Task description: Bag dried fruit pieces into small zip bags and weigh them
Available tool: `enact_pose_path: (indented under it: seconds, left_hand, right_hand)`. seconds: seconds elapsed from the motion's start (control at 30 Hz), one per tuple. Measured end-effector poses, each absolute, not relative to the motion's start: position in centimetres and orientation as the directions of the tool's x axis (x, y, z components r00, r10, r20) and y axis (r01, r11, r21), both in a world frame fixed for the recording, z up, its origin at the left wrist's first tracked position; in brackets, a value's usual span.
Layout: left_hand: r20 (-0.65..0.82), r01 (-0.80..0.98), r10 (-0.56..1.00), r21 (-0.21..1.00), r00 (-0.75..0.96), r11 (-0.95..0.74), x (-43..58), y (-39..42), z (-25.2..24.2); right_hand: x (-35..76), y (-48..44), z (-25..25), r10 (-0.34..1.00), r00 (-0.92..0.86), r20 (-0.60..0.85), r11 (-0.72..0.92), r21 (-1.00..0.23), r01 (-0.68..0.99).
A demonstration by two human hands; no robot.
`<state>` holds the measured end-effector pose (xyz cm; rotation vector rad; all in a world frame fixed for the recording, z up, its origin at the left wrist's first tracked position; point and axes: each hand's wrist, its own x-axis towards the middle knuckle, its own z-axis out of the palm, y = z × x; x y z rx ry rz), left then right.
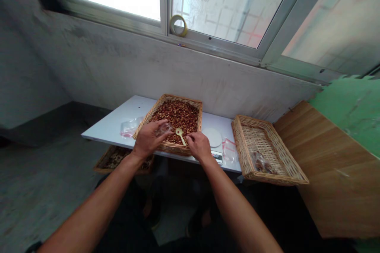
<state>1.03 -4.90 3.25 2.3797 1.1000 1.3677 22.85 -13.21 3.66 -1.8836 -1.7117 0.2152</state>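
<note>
My left hand [149, 138] is closed around a clear plastic bag [163, 128], its thumb and fingers curved about it over a wicker basket [200, 115]. Shelled nut pieces [178, 112], reddish brown, fill this basket. A pale yellow spoon [179, 133] rests on the nuts, its handle pointing toward me. Just right of that handle, at the basket's near right corner, is my right hand [199, 144], fingers bent together. Whether anything is pinched in them is hidden.
Right of the basket are a white scale [212, 137] and flat plastic bags [229, 150]. Another wicker basket [242, 142] holds a few filled bags [261, 163]. More bags [130, 127] lie left. Below the white table [110, 124] is a lower basket [102, 160]. Tape [184, 27] stands on the sill.
</note>
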Motion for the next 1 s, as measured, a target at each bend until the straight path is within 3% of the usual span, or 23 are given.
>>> enact_pose_path:
  seconds: [0.17, 0.37, 0.47, 0.67, 1.0]
  left_hand:
    - [0.678, 0.574, 0.719, 0.531, 0.152, -0.623, 1.4, -1.0, 1.5]
    - [0.613, 0.549, 0.789, 0.673, -0.04, -0.495, 2.0, 0.1, -0.6]
    - [0.577, 0.534, 0.814, 0.71, -0.068, -0.459, 1.8, 0.1, -0.8]
    - [0.598, 0.614, 0.802, 0.635, -0.006, -0.469, 1.6, -0.2, -0.7]
    - [0.593, 0.648, 0.805, 0.602, 0.028, -0.466, 1.4, -0.1, -1.3]
  right_hand:
    - [21.9, -9.7, 3.9, 0.985, 0.169, -0.031, -0.172, -0.171, 0.97]
    - [20.9, -7.6, 3.5, 0.969, 0.206, -0.139, -0.219, -0.086, 0.972]
    - [21.1, -7.4, 3.1, 0.975, 0.186, -0.119, -0.199, -0.107, 0.974]
    - [22.8, -6.6, 2.8, 0.989, 0.14, 0.055, -0.116, -0.315, 0.942]
    - [23.2, -0.4, 3.6, 0.937, 0.199, 0.287, -0.074, -0.393, 0.916]
